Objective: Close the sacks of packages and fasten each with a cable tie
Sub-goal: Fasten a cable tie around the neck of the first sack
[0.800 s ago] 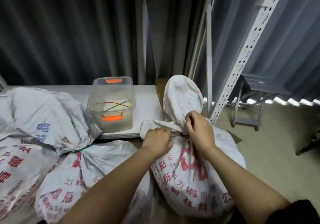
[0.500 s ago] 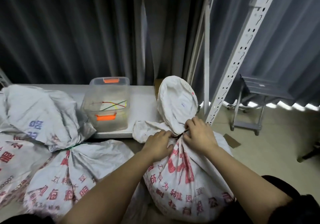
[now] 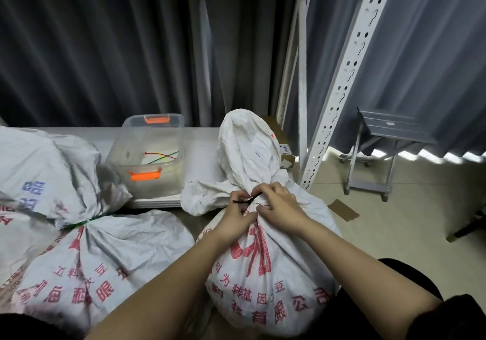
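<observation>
A white woven sack (image 3: 265,268) with red print stands upright in front of me, its neck gathered and its loose top (image 3: 247,145) bulging above. A black cable tie (image 3: 247,199) wraps the neck. My left hand (image 3: 236,214) pinches the tie's left end and grips the neck. My right hand (image 3: 280,205) pinches the tie on the right side of the neck. A second sack (image 3: 86,258) lies at the left, closed with a green tie (image 3: 79,224).
A clear plastic box (image 3: 150,155) with orange latches holds coloured cable ties on a low white shelf board (image 3: 200,161). Another white sack (image 3: 34,171) lies at the far left. A perforated shelf upright (image 3: 342,82) and a grey step stool (image 3: 378,153) stand right.
My hands have shifted on the sack's neck, and the black tie now shows between them, its ends sticking out. The view has moved slightly closer.
</observation>
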